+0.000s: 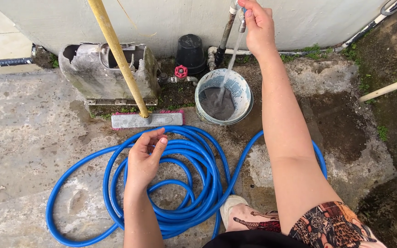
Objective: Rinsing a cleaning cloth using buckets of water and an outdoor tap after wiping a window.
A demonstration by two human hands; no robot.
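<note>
A wet, stained concrete yard floor [33, 124] runs up to a pale wall, with moss at the edges. Nearest lies a blue hose [180, 183], looped in a loose coil of several rings, glossy and clean against the grey ground; one strand trails off past the person's foot. Over the coil's upper part hovers the left hand [145, 158], fingers loosely curled and slightly apart, holding nothing. Just beyond the coil rests a scrub brush head [145, 120] with pink bristles on a yellow pole. Beside it, farther from the coil, stands a grimy pale bucket [240, 89] taking a thin stream of water. Farthest, above the bucket, the right hand [258, 27] has its fingers closed around the tap [241, 20].
</note>
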